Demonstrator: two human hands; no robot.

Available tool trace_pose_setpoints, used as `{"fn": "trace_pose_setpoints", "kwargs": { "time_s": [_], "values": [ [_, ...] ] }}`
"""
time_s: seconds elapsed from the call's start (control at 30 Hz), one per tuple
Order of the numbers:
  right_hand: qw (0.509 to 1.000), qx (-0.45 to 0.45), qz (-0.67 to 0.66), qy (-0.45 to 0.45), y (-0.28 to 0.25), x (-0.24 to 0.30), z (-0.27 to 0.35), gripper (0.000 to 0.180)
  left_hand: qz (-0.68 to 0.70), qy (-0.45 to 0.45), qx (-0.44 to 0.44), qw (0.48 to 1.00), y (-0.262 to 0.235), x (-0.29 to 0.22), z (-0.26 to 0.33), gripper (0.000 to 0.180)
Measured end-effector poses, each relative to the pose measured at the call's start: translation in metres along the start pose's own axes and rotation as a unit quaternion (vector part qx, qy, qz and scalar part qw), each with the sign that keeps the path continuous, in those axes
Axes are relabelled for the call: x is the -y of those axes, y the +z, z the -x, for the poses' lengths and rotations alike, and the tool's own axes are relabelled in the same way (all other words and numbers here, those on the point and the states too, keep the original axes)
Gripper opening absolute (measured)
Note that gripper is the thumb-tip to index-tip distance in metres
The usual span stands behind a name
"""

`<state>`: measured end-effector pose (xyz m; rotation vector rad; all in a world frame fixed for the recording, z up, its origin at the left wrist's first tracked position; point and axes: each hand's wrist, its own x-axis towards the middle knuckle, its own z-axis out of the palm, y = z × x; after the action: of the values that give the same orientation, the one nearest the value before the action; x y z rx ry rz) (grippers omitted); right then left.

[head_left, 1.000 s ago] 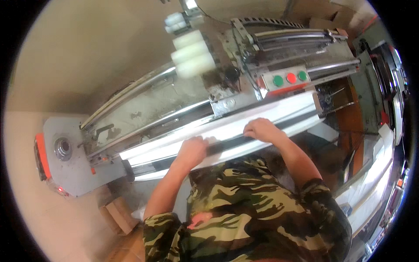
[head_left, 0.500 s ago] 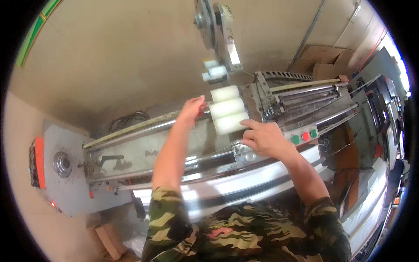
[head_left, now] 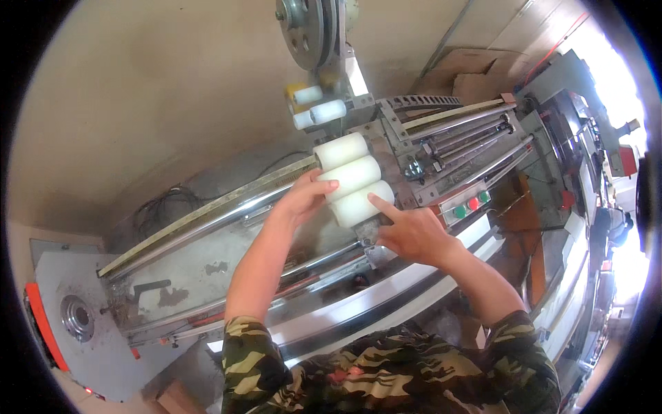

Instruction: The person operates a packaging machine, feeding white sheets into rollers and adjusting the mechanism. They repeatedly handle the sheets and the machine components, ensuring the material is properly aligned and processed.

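Three cream rollers [head_left: 352,179] now under both hands: left hand [head_left: 303,196] and right hand [head_left: 407,231], up from the front rail [head_left: 358,310], fingers spread, touching them ungripped.

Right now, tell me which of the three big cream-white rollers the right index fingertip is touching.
The lowest cream-white plastic roller, nearest the person. The right hand points its index finger onto that roller's end; the left hand rests at the middle roller.

A plain beige wall [head_left: 138,90] fills the upper left. Cardboard boxes [head_left: 476,72] sit at the upper right. Bright daylight [head_left: 620,62] glares from the right edge.
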<state>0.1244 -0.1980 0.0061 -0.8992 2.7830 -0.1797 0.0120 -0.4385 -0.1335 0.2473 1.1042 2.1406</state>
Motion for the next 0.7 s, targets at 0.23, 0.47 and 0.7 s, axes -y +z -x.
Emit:
{"fn": "trace_pose_setpoints", "kwargs": {
  "time_s": [0.23,0.47,0.7],
  "values": [
    [1.0,-0.011,0.023,-0.01,-0.003,0.005,-0.007,0.016,0.124,-0.006,-0.04,0.991,0.007,0.014,-0.007,0.064],
    [1.0,-0.005,0.009,-0.022,0.002,0.001,-0.02,0.021,0.231,0.008,-0.017,0.973,0.008,0.03,-0.012,0.074],
    [0.998,-0.003,0.036,-0.043,0.005,0.0,-0.034,0.017,0.239,-0.025,-0.023,0.97,0.011,0.03,-0.005,0.08]
  ]
}}
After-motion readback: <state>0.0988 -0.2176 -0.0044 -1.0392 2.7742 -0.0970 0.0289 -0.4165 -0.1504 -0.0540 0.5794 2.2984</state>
